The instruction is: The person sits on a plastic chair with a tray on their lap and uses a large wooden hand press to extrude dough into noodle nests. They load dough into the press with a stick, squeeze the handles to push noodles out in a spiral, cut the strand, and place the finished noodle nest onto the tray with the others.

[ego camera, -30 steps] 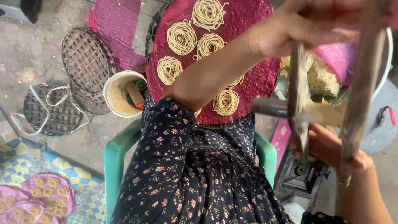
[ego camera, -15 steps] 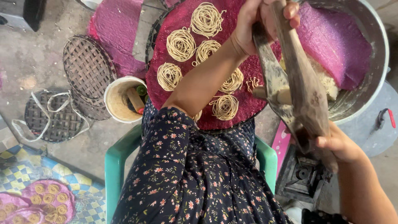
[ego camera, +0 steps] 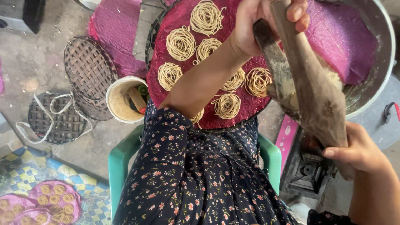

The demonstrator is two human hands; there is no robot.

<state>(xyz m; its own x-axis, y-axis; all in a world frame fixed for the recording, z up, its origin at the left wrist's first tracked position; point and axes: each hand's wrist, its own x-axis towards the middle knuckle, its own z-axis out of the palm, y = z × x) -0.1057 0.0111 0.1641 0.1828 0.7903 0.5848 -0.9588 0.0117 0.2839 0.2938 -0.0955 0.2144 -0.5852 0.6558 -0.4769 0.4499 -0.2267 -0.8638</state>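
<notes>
My left hand [ego camera: 266,21] grips the upper ends of a wooden noodle press [ego camera: 308,83]. My right hand [ego camera: 358,150] holds the press at its lower end. The press is tilted over a round tray covered with a purple-red cloth [ego camera: 175,16], which carries several coils of pale noodles [ego camera: 181,43]. My forearm crosses the tray and hides some coils. Dough residue clings to the press near its metal part [ego camera: 283,87].
A large metal bowl [ego camera: 375,79] with a purple cloth [ego camera: 341,41] stands at the right. A white bucket [ego camera: 121,100] holds paste and tools. Woven trays [ego camera: 87,71] lie on the concrete floor at the left. I sit on a green plastic chair [ego camera: 121,154].
The press handles have swung together from spread apart, and the press now hangs tilted over the tray's right side. My left hand has moved up toward the top of the view.
</notes>
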